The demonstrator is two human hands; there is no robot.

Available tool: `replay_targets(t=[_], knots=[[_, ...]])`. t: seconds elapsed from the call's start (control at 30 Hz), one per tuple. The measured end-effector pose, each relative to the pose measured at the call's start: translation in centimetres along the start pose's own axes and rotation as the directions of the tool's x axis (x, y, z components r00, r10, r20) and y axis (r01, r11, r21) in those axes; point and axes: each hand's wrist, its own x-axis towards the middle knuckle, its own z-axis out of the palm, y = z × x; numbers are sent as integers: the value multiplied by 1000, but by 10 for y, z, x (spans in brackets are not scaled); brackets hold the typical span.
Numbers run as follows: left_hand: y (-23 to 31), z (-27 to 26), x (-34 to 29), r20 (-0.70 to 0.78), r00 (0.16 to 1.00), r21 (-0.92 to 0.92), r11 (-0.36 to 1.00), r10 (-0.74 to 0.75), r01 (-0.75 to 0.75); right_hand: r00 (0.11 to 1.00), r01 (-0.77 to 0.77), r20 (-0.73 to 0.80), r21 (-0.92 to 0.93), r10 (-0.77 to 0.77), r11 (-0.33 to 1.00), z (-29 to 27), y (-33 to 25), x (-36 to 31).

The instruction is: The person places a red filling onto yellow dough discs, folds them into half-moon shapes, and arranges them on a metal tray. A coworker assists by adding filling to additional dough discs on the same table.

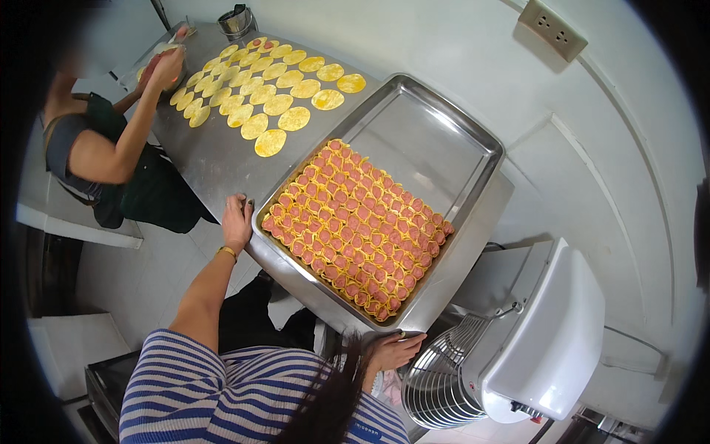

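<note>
A large metal tray point(444, 137) lies on the steel table. Its near part is packed with rows of open-topped dumplings point(355, 222), pink filling in yellow wrappers; the far part is bare metal. My left hand point(237, 222) rests at the table's edge beside the tray's left corner, fingers stretched forward and apart. By the tray's near corner, my right hand point(396, 351) lies against the table edge with its fingers extended. Neither hand shows anything in its fingers. Whether either one presses on the tray's rim, I cannot tell.
Round yellow wrappers point(271, 143) lie in rows on the steel table point(200, 159); a few at the far end carry pink filling. A co-worker point(111, 148) stands at the left, hands over a bowl. A metal pail point(235, 24) stands far back. A white mixer point(547, 333) stands right.
</note>
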Motion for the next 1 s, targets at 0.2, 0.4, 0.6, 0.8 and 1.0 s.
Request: replay_targets(t=[0.2,0.4,0.6,0.8,1.0], knots=[[2,2,0,5,1000,38,999,-31,31,1000,7,31,-15,-7,1000,-2,1,0],[3,2,-2,-15,999,19,999,-37,37,999,12,37,-4,-12,1000,-4,0,-1],[4,2,-2,-24,998,14,998,-57,57,999,28,17,-8,-28,1000,-5,-1,-1],[6,0,-2,-24,998,-3,998,-55,55,999,32,-11,-21,-32,999,-6,-3,-2],[4,1,-3,-26,998,-29,998,-54,53,999,27,-41,-10,-27,1000,-5,-3,-3]])
